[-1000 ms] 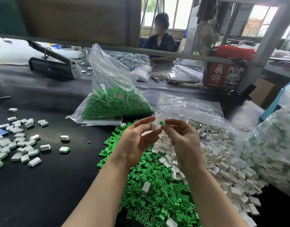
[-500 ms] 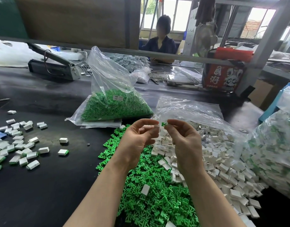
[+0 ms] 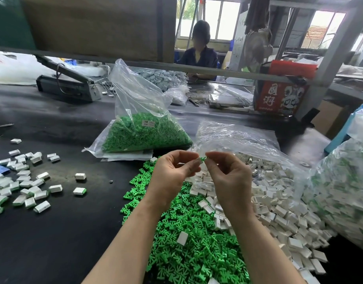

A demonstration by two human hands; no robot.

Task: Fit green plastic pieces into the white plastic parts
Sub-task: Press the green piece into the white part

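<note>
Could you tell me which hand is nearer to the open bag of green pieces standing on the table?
The left. The left hand is just in front of the bag of green pieces, slightly to its right; the right hand is farther right, before the white parts.

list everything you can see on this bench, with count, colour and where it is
loose green pieces: one big pile, green, table centre, under the hands
loose white parts: one big pile, white, right of the green pile
bag of green pieces: one, clear plastic, behind the green pile
bag of mixed parts: one, clear, white and green inside, far right
finished parts: dozens, white with green edges, scattered left
black machine: one, back left
red box: one, back right
seated person: one, dark top, behind the bench
green piece: one, between the fingertips
left hand: grips something small, hidden
right hand: pinches the green piece
</note>
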